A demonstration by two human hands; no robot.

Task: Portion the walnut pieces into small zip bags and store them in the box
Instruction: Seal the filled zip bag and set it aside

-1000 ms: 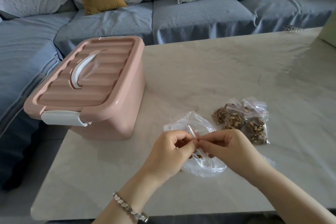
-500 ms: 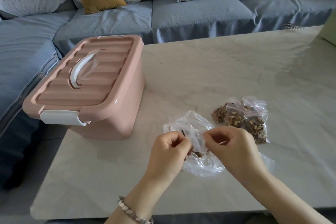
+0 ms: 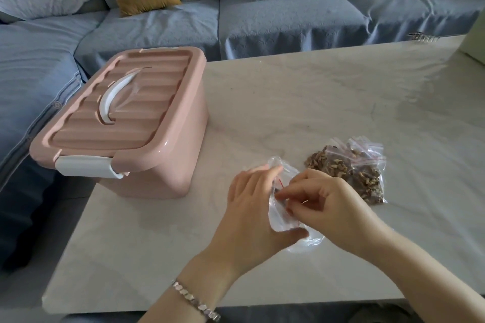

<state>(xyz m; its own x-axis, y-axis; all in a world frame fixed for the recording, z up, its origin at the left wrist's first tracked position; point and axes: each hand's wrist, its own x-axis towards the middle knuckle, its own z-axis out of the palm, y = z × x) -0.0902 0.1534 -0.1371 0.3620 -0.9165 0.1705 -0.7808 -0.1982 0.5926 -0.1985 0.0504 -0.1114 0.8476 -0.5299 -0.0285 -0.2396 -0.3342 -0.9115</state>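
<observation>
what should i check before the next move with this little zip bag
1. Grip on the small zip bag: ok, the left hand holds it and the right hand pinches its top.
2. Seal pressed shut along the whole top: cannot tell, fingers cover it.
3. Walnut portion inside: cannot tell, the hands hide most of the bag.
4. Box open to take bags: not ok, the lid is on and the front latch is down.
5. Filled bags out of the way: ok, they lie on the table to the right of the hands.
</observation>
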